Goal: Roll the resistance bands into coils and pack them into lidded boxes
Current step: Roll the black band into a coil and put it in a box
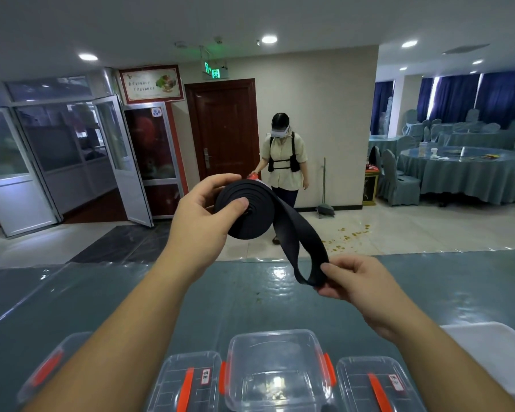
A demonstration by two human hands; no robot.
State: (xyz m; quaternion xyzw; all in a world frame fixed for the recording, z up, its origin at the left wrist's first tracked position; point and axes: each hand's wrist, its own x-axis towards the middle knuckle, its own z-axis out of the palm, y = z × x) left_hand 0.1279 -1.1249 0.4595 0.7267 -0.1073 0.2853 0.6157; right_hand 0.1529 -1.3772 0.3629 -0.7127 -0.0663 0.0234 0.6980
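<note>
A black resistance band (250, 212) is partly wound into a coil, held up above the table. My left hand (202, 215) grips the coil, thumb pressed on its face. The loose looped tail hangs down to the right, where my right hand (351, 281) pinches its end between thumb and fingers. An open clear plastic box (277, 349) with orange clips stands at the near table edge, nothing inside it. A clear lid (188, 382) with an orange handle lies left of it and another lid (375, 385) lies right of it.
The table (250, 301) has a grey-green cloth under clear plastic. Another clear box (48, 370) sits near left, a white container (494, 349) near right. A person (284, 171) stands beyond the table by a brown door. Round banquet tables stand at far right.
</note>
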